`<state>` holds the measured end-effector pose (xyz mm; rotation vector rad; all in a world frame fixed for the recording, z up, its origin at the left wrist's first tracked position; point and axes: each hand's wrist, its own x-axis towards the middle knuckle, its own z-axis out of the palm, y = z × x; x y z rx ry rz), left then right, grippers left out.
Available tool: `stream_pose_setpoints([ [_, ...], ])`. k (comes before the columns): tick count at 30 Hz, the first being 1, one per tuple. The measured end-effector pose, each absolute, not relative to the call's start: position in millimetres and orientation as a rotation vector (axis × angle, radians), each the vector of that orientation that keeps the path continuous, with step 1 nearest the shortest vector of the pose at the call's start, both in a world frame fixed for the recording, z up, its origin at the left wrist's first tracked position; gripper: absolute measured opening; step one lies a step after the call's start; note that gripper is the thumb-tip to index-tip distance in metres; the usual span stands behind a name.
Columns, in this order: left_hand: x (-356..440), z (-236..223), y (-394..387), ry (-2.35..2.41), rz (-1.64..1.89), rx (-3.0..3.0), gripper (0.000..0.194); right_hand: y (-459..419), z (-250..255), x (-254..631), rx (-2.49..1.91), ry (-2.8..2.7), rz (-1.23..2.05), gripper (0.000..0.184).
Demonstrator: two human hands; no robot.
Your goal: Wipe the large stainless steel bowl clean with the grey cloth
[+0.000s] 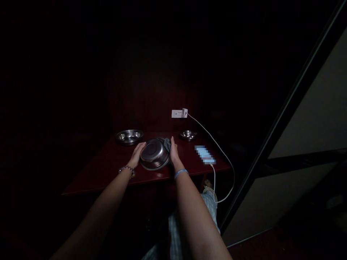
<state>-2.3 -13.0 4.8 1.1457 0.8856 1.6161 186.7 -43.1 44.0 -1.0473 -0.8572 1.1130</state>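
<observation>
A shiny stainless steel bowl [154,155] is tilted between my hands above the front of the table, its outer base turned up toward me. My left hand [137,154] grips its left rim, with the fingers partly hidden. On the other side, my right hand [174,151] presses a dark grey cloth [167,144] against the bowl. The fingers behind the cloth are hard to see in the dim light.
A larger steel bowl [129,136] stands at the back left of the dark red table [104,168]. Back right is a smaller steel bowl [188,135]. A lit phone [204,155] charges by a white cable [217,141] from a wall socket [177,114]. A panel [306,119] slants along the right.
</observation>
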Motion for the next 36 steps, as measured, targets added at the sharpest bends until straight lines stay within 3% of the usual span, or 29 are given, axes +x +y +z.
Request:
stream_pose_setpoints([
  [15,-3.0,4.3,-12.6,0.876,1.601,1.165,0.042,-50.6,50.0,180.5,-1.204,-0.950,0.769,0.044],
  [27,-1.8,5.4,-13.2,0.885,1.597,1.147,0.044,-51.0,52.6,182.0,-1.016,-0.964,0.975,0.048],
  [36,-2.8,4.5,-12.4,0.869,1.591,1.143,0.042,-42.4,47.1,184.3,-1.085,-0.955,0.930,0.052],
])
